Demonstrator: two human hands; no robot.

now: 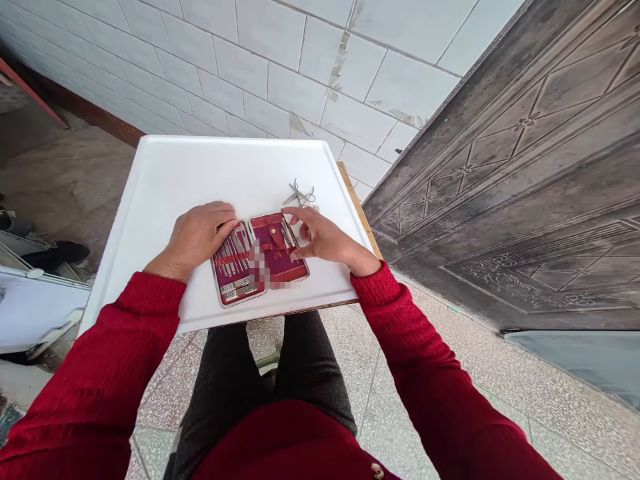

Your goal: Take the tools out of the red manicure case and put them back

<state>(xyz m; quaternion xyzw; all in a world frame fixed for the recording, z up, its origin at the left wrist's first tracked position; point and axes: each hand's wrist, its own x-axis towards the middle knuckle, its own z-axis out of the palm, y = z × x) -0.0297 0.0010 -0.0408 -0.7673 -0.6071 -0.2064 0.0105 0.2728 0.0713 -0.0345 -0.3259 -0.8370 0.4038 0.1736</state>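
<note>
An open maroon manicure case (277, 270) lies on a white tabletop (165, 180), its two halves lined with several metal tools under straps. My left hand (196, 237) rests curled on the case's left half, fingers over the tools there. My right hand (323, 239) sits at the case's right edge, fingers spread and touching the tools in the right half. A small pair of metal scissors (300, 195) lies loose on the table just beyond my right hand.
The table stands against a white tiled wall (280, 60). A dark embossed metal door (515, 187) runs along the right. My legs are under the table's near edge, over a speckled floor (500, 393). White boards and dark items lie at the left.
</note>
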